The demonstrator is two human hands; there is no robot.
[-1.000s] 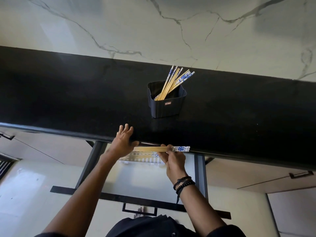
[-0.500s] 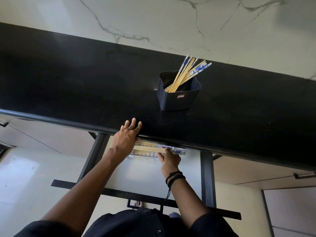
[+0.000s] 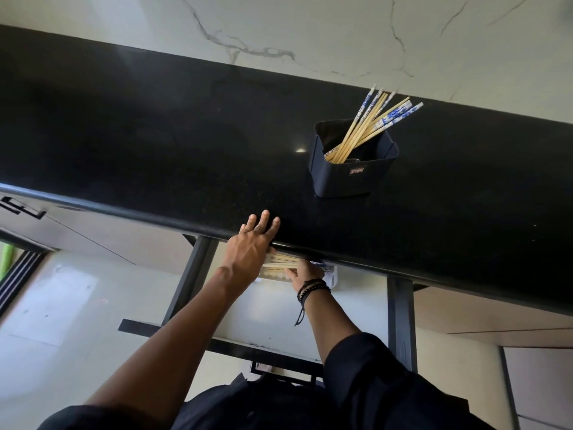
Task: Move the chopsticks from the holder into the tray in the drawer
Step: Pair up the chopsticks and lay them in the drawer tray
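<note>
A white marble wall (image 3: 310, 26) with grey veins runs behind a black counter (image 3: 155, 135), which crosses the whole view. Below the counter's front edge a drawer (image 3: 273, 315) stands pulled out, with a pale floor, a black frame and a handle at its near end. The person's two arms reach up from the bottom of the view to the drawer's far end, the right one in a dark sleeve (image 3: 372, 367).

On the counter, right of the middle and back from the edge, stands the holder (image 3: 347, 178), a dark square box. Several chopsticks (image 3: 369, 125) stand in it, leaning up to the right. They are wooden with blue-and-white tops.

The left hand (image 3: 248, 246) lies flat over the counter's front edge, fingers straight and a little spread, with the tips on the counter top and nothing in its grasp. Just beside it, below the edge, the right hand (image 3: 305, 273) reaches into the back of the drawer. Its fingers are hidden under the counter's lip, so whether it grips anything cannot be told. Between the two hands a bundle (image 3: 280, 262) of more chopsticks lies crosswise over the pale tray (image 3: 331, 276) at the drawer's back, and the right hand touches it. Whether the bundle rests in the tray cannot be told. Dark bead bracelets (image 3: 311, 288) ring the right wrist.
</note>
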